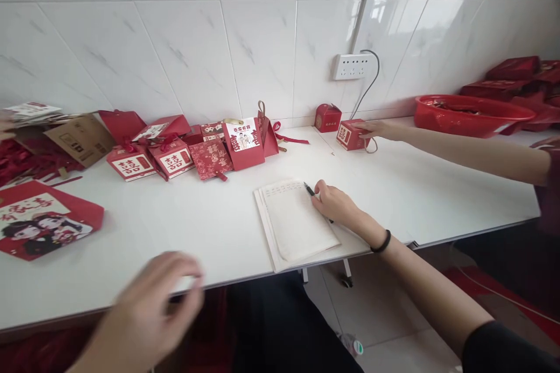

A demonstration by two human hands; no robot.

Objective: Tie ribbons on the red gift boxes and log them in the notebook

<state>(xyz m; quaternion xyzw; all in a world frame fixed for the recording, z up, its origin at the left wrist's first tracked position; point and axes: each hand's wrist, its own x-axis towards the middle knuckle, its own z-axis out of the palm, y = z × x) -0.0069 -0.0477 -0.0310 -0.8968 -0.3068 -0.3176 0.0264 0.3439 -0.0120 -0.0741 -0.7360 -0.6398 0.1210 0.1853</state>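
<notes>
My right hand [335,204], with a black band at its wrist, pinches a black pen [310,189] over the right side of an open notebook [297,221]. Small handwriting runs along the top of the page. My left hand [153,297] hovers over the table's front edge at the lower left, blurred, its fingers curled with a gap between thumb and forefinger and nothing seen in them. Left of it on the white table [219,215] lies a large red box [48,218] with a cartoon couple on it.
Several red gift boxes [175,157] stand along the wall. Another person's hand [378,129] touches a small red box [350,135] at the right, near a red basin [472,116]. More red packages fill both far ends. A socket strip [351,66] hangs on the wall.
</notes>
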